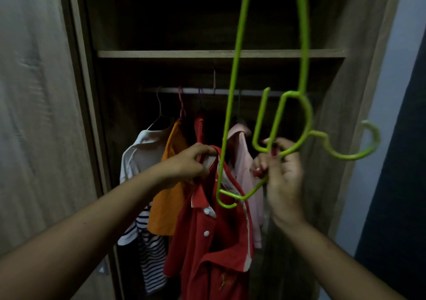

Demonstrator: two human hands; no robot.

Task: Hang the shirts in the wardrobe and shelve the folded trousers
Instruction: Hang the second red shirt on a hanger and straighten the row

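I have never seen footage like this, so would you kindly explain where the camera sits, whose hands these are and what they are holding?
There is no machine here. One camera worn on a person's head looks forward and down at their own bare hands, in front of an open wardrobe. The left hand grips the collar of a red shirt. The right hand holds green hangers, apparently two, raised high. Behind them, a white shirt, an orange shirt and a pink shirt hang on the rail, under a wooden shelf.
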